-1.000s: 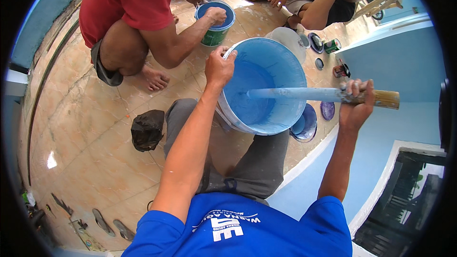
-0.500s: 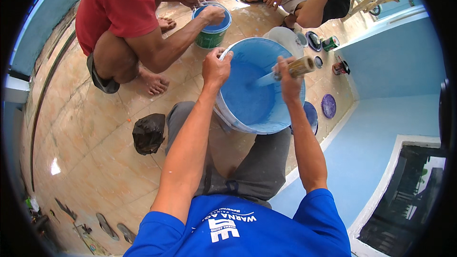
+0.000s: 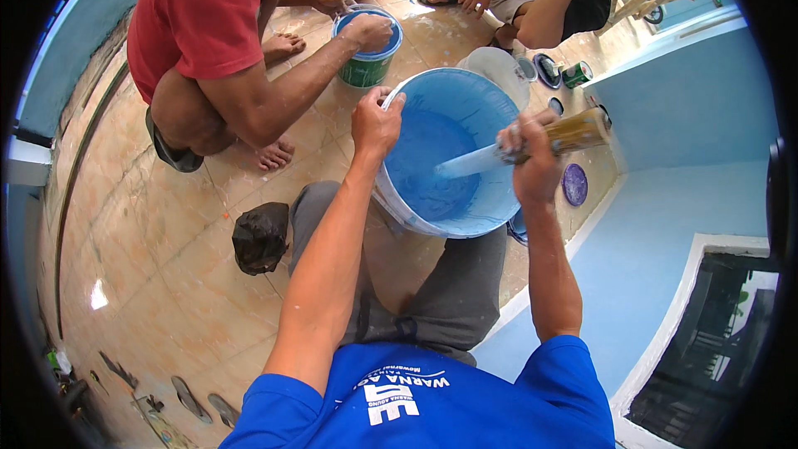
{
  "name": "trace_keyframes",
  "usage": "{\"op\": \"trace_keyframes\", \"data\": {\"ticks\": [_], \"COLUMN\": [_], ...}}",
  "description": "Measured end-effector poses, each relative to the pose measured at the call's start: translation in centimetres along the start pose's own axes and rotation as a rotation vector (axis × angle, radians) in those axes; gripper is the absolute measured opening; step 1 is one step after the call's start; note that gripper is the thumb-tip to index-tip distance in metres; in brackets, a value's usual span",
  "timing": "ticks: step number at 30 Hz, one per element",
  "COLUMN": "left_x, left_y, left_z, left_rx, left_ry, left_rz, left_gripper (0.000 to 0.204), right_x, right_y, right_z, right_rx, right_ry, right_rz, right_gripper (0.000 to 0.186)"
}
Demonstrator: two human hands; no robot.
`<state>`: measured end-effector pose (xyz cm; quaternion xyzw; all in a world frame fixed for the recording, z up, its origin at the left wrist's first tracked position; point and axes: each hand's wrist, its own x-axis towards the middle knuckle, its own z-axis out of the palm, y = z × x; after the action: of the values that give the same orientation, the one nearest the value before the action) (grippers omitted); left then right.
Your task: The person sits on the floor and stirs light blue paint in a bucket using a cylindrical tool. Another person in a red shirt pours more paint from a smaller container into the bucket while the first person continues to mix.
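Note:
A large white bucket (image 3: 397, 209) coated inside with light blue paint stands tilted toward me between my knees. My left hand (image 3: 376, 123) is closed on its far left rim. In my right hand (image 3: 532, 158), a bamboo stick (image 3: 582, 129) is gripped near its middle, slanting down to the left. Its lower part is covered in blue paint, and the tip is at the surface of the blue paint (image 3: 432, 162) in the bucket. The bare brown end points up to the right, beyond my fist.
A person in a red shirt (image 3: 218, 17) squats at left with a smaller green bucket (image 3: 366, 71). Another person (image 3: 549, 0) crouches at the far side. Beyond my bucket are a pale container (image 3: 499, 71) and a green can (image 3: 578, 74). A purple lid (image 3: 574, 185) lies right; a black plastic bag (image 3: 260, 237), left.
My right hand has moved right and nearer, drawing the stick partly up out of the paint, so more of its blue end shows. My left hand stays on the rim.

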<state>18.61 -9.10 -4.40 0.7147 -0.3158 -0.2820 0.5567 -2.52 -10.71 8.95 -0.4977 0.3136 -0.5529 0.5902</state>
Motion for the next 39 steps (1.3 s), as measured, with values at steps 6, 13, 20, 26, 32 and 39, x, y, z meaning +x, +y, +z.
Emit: {"op": "trace_keyframes", "data": {"ticks": [6, 13, 20, 26, 32, 39], "left_x": [0.2, 0.1, 0.1, 0.2, 0.4, 0.1], "left_y": [0.0, 0.0, 0.2, 0.0, -0.4, 0.3], "left_z": [0.0, 0.0, 0.0, 0.2, 0.2, 0.0], "left_rx": [-0.007, -0.011, 0.009, 0.031, 0.017, 0.004], "left_ry": [-0.013, -0.010, -0.010, 0.015, -0.011, -0.006], "left_rz": [-0.021, -0.016, -0.017, 0.020, 0.020, -0.010], "left_gripper": [0.033, 0.034, 0.035, 0.033, 0.034, 0.031], "right_x": [2.1, 3.4, 5.1, 4.5, 0.1, -3.8], "right_y": [-5.8, -8.6, 0.2, 10.6, 12.1, 8.0], "right_z": [-0.9, -4.3, -5.2, -1.2, -1.8, -4.8], "right_rx": [-0.004, -0.032, -0.241, -0.280, -0.414, -0.336], "right_ry": [0.105, 0.314, 0.426, 0.118, -0.240, -0.273], "right_rz": [-0.155, -0.207, -0.118, -0.194, -0.090, 0.122], "right_gripper": [0.015, 0.022, 0.019, 0.014, 0.019, 0.022]}}
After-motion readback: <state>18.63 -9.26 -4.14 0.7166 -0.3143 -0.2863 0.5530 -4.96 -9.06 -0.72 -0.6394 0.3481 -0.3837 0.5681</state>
